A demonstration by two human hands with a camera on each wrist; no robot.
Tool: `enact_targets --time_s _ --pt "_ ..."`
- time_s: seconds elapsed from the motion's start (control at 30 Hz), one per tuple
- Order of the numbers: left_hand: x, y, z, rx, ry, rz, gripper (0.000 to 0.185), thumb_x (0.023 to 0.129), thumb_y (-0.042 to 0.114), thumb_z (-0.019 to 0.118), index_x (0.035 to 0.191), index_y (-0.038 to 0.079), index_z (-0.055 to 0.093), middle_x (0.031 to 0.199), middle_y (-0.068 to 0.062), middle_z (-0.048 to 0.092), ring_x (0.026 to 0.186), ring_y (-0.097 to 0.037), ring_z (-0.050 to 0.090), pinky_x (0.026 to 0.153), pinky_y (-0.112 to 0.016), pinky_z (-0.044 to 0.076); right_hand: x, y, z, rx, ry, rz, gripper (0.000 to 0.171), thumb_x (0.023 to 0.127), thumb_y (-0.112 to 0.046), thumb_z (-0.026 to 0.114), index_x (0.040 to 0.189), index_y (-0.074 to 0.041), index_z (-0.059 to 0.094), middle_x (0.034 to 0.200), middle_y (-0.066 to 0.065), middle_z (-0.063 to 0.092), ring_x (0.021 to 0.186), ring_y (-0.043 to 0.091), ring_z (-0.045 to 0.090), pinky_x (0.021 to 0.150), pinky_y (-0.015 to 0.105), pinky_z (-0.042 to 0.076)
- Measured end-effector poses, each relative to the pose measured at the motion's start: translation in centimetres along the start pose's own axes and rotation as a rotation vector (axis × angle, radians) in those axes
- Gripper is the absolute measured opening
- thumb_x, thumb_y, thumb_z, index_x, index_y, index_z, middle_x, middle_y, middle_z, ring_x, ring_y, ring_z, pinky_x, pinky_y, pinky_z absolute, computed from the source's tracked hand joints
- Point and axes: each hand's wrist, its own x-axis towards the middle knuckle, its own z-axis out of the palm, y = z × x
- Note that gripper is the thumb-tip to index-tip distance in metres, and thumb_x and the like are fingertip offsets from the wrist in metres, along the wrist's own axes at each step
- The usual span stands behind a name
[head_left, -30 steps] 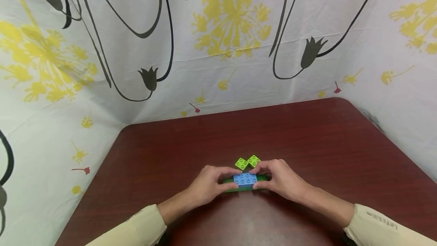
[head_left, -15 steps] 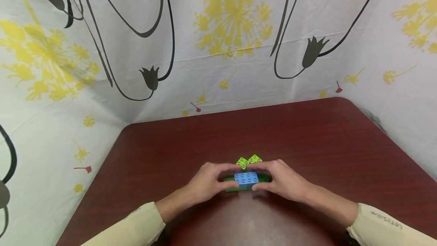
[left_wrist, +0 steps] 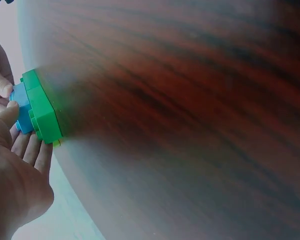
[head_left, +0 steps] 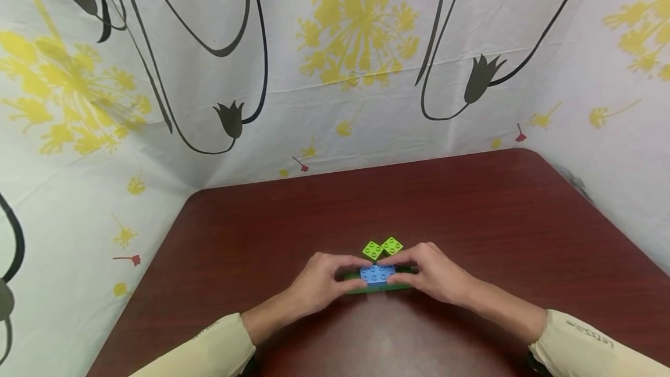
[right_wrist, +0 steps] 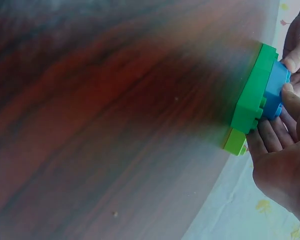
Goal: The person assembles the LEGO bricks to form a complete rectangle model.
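A blue building brick (head_left: pixel 377 274) with studs on top sits across two green bricks (left_wrist: pixel 44 112) laid end to end on the table. My left hand (head_left: pixel 319 284) pinches the blue brick at its left end, thumb at the near side and fingers behind. From the other end, my right hand (head_left: pixel 438 276) pinches it the same way. In the right wrist view the green bricks (right_wrist: pixel 250 95) show a seam, and the right thumb lies against the blue brick. The far sides of the bricks are hidden by the fingers.
Just behind the stack lie two small lime-green bricks, one on the left (head_left: pixel 373 250) and one on the right (head_left: pixel 392 245). The dark reddish table (head_left: pixel 293 220) reaches back to a white cloth (head_left: pixel 324 115) printed with flowers.
Half a second ago the index fingers were straighter and stood off the far side of the blue brick; now they have come back onto its corners. The bricks have barely moved.
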Motion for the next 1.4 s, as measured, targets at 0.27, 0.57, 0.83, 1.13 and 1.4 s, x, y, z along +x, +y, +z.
enact_targets --time_s 0.27,0.57,0.83,1.13,1.4 --pt "-0.2 0.0 0.0 -0.017 0.000 -0.011 0.035 0.098 0.028 0.080 0.132 0.025 0.076 0.124 0.011 0.074 0.107 -0.001 0.069 0.092 -0.024 0.056 0.3 0.1 -0.1 0.016 -0.017 -0.016 0.031 0.095 -0.017 0.082 0.125 -0.009 0.080 0.117 0.003 0.078 0.098 0.006 0.072 0.078 0.026 0.060" --pt "-0.3 -0.3 0.3 -0.020 0.007 -0.019 0.034 0.097 0.030 0.081 0.131 0.025 0.076 0.123 0.011 0.074 0.106 -0.001 0.070 0.091 -0.024 0.056 0.5 0.0 0.0 0.021 -0.030 -0.005 0.031 0.094 -0.018 0.083 0.123 -0.008 0.080 0.114 0.002 0.079 0.094 0.005 0.071 0.074 0.026 0.060" --pt "-0.1 -0.3 0.5 -0.012 0.008 -0.028 0.036 0.097 0.030 0.082 0.132 0.025 0.077 0.123 0.012 0.074 0.106 0.000 0.069 0.090 -0.023 0.056 0.8 -0.3 -0.5 0.020 -0.057 -0.009 0.031 0.093 -0.021 0.084 0.122 -0.008 0.081 0.110 0.000 0.080 0.088 0.004 0.070 0.069 0.024 0.058" --pt "-0.1 -0.2 0.3 0.003 0.004 -0.013 0.037 0.097 0.031 0.081 0.133 0.024 0.076 0.125 0.010 0.075 0.106 0.000 0.069 0.091 -0.023 0.056 1.3 -0.4 -1.5 0.004 -0.062 -0.015 0.034 0.094 -0.022 0.084 0.124 -0.007 0.080 0.114 0.000 0.079 0.098 0.010 0.074 0.082 0.029 0.061" --pt "0.0 -0.1 0.2 0.011 -0.002 -0.025 0.038 0.096 0.033 0.082 0.133 0.025 0.076 0.127 0.009 0.074 0.109 0.000 0.068 0.095 -0.027 0.056 2.3 0.3 -2.5 -0.089 0.169 -0.025 0.045 0.091 -0.009 0.085 0.134 -0.006 0.074 0.129 0.009 0.074 0.115 0.030 0.073 0.094 0.051 0.059"
